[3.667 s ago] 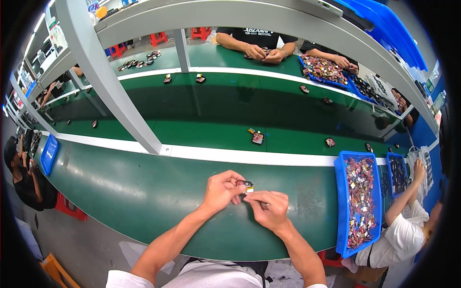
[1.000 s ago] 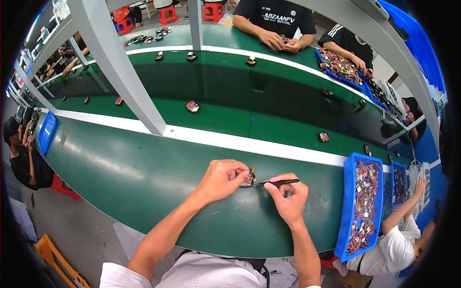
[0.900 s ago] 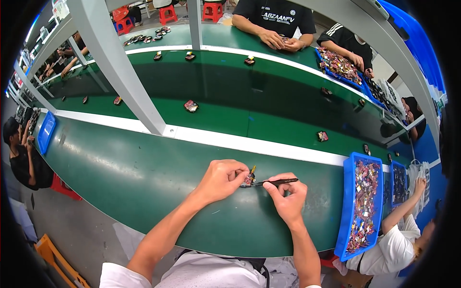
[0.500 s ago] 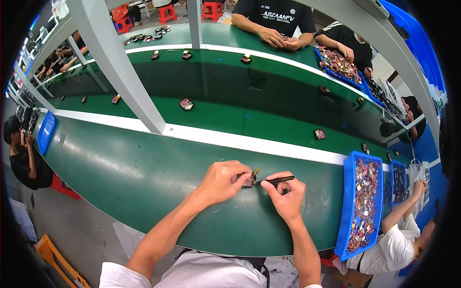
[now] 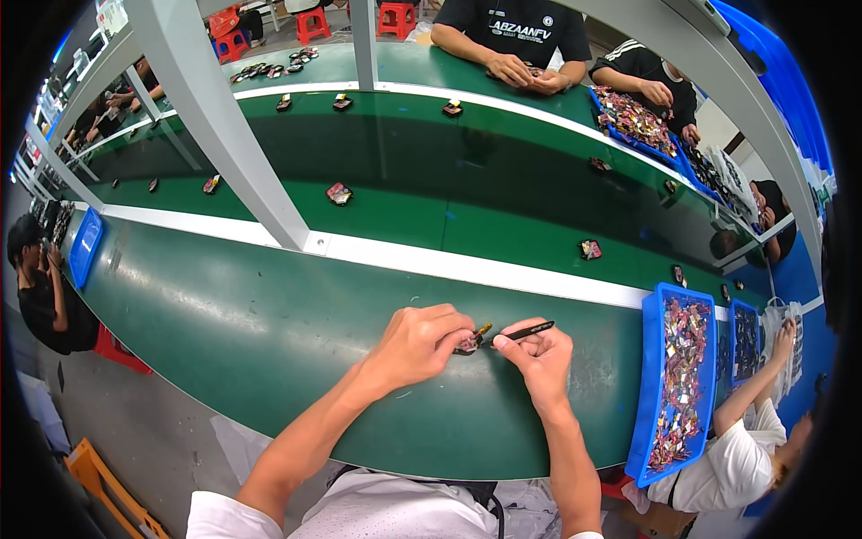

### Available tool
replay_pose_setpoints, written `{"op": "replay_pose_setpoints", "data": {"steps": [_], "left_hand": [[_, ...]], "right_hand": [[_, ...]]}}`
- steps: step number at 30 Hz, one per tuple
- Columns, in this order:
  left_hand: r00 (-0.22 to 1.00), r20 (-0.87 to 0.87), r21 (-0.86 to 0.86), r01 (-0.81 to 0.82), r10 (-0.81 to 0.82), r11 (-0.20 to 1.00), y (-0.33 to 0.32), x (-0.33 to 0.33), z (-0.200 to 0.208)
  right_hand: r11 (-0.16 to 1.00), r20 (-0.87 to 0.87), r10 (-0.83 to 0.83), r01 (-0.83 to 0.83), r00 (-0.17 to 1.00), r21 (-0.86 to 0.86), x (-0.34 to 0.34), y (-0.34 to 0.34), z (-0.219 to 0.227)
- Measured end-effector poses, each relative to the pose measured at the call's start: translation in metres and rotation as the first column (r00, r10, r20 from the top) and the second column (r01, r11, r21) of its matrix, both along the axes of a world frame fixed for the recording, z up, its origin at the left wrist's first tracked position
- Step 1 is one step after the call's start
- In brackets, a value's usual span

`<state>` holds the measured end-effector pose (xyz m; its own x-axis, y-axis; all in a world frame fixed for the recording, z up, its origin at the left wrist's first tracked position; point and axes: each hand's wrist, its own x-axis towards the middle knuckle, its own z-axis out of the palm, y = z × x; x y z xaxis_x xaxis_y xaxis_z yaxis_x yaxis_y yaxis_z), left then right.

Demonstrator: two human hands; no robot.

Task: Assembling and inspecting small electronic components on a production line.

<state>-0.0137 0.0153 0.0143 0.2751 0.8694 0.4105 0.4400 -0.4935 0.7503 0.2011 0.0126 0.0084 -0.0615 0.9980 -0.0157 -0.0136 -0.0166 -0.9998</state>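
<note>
- Since the frame half a second earlier, the dark units on the belt have slid left, and the slim black tool point(image 5: 525, 331) in the right hand point(image 5: 541, 356) tips more steeply.
- The largest thing is the green table point(image 5: 269, 332) beneath the forearms; the green belt point(image 5: 521, 225) crosses beyond it at 12 o'clock from the hands, carrying a near unit point(image 5: 338, 193) at 11 and another unit point(image 5: 590, 249) at 2.
- A long blue tray point(image 5: 647, 382), heaped with reddish and yellow parts, stands at 3 o'clock; a sleeve or elbow swung wide that way could knock its rim.
- The left hand point(image 5: 420, 343), at 9 o'clock from the work, pinches the small assembly point(image 5: 466, 345) between thumb and fingers; a loosened pinch could let it twist.
- The right hand, at 3 o'clock, grips the tool like a pen, its upper end toward 2. Whether its tip touches the assembly cannot be told; too hard a push might slip and scratch a part.
- The assembly is just above the table or on it, with a yellow piece point(image 5: 486, 328) jutting toward 2, which a careless tool stroke could bend.
</note>
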Motion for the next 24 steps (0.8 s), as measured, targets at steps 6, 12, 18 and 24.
{"op": "replay_pose_setpoints", "data": {"steps": [6, 12, 18, 24], "left_hand": [[0.998, 0.068, 0.035, 0.007, -0.01, 0.999, 0.002, 0.004, -0.003], [0.992, 0.128, -0.239, 0.016, 0.015, 0.971, 0.0, 0.01, 0.001], [0.977, 0.213, -0.469, 0.087, 0.017, 0.879, 0.001, 0.016, 0.01], [0.903, 0.421, -0.65, 0.235, 0.086, 0.723, 0.002, 0.025, 0.012]], "right_hand": [[0.996, -0.097, 0.051, -0.058, 0.994, -0.068, 0.006, 0.001, 0.004], [0.992, -0.095, 0.098, -0.105, 0.991, -0.073, 0.017, 0.001, 0.005], [0.99, -0.159, 0.083, -0.099, 0.984, -0.099, 0.025, 0.0, 0.008], [0.981, -0.236, 0.073, -0.111, 0.969, -0.156, 0.038, 0.002, 0.015]]}}
